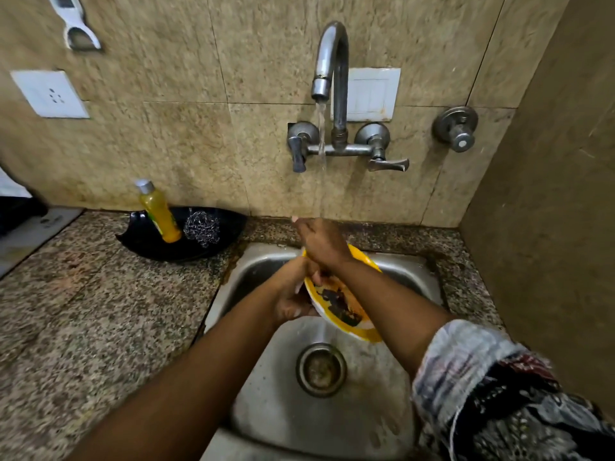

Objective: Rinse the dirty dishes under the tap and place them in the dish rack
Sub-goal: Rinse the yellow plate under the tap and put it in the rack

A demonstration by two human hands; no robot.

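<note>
Holding: left hand (293, 294) grips plate (342, 304) by its left rim, tilted over sink (266, 377).
Right hand (319, 242): fingers loosely spread, resting on plate's far rim under tap (329, 61) stream.
Room: sink's near half open around drain (321, 369).
Worktop (100, 311): black dish (181, 232) near back edge, apart from sink.

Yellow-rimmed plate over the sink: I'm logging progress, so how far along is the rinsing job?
Early. Done: the curved steel tap is running. In hand: the left hand holds the yellow-rimmed plate tilted over the steel sink, while the right hand is under the stream at its upper edge. Dark food residue still covers the plate's face. Left: finish rinsing and rack it; no dish rack is in view.
</note>
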